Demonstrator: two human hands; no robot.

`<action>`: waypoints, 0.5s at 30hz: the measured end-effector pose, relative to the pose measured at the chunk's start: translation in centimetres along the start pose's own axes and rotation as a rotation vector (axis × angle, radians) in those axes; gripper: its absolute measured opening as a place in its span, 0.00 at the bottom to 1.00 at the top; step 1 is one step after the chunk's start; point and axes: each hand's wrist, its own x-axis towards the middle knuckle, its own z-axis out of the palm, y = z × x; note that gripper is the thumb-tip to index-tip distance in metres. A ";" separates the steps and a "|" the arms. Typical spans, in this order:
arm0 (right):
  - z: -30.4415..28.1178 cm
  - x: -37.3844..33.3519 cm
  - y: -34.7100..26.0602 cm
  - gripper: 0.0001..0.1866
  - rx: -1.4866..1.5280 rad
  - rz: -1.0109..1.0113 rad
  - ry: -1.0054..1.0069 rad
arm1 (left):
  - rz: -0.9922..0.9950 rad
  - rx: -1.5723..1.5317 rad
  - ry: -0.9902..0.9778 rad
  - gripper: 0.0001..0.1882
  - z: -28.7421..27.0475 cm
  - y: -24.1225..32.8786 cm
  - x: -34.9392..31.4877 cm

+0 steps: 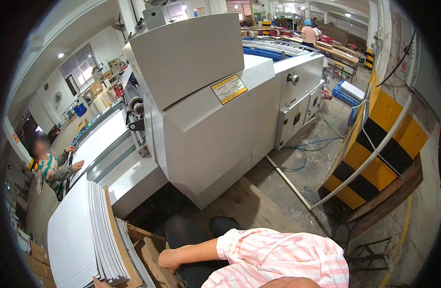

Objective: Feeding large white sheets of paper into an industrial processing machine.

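A tall stack of large white sheets (74, 230) fills the lower left, its layers slightly fanned along the right side. Brown board (116, 230) runs along that side. At the lower edge, my left hand (103, 283) touches the near edge of the sheets; only a little of its fingers shows, the rest is cut off. My right hand (170, 259), at the end of a pink-striped sleeve (282, 254), is closed in a fist beside a wooden frame (151, 257). Whatever its fingers hold, if anything, is hidden beneath it.
A big grey-white machine (220, 129) stands ahead, its flat bed (98, 139) reaching left. Across the bed is a person in a green-striped top (51, 170). At right stand a yellow-and-black striped pillar base (369, 149) and a stool (378, 252); a pole (290, 182) lies on the floor.
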 end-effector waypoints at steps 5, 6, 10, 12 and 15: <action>-0.2 0.6 -0.7 0.15 -0.021 -0.016 -0.024 | 0.027 -0.017 0.022 0.22 -0.7 0.4 0.3; -0.2 0.5 -0.7 0.15 -0.012 -0.013 -0.025 | 0.004 0.011 0.015 0.22 -0.5 0.9 -0.3; 0.3 0.9 -0.6 0.15 -0.029 -0.020 -0.027 | 0.054 -0.028 0.040 0.23 0.1 0.8 -1.2; 0.4 1.1 -0.5 0.15 -0.051 -0.035 -0.030 | 0.056 -0.015 0.019 0.23 0.2 0.8 -1.3; 0.2 1.7 -0.6 0.15 -0.095 -0.050 -0.057 | 0.055 -0.061 -0.054 0.23 -0.3 0.4 -0.3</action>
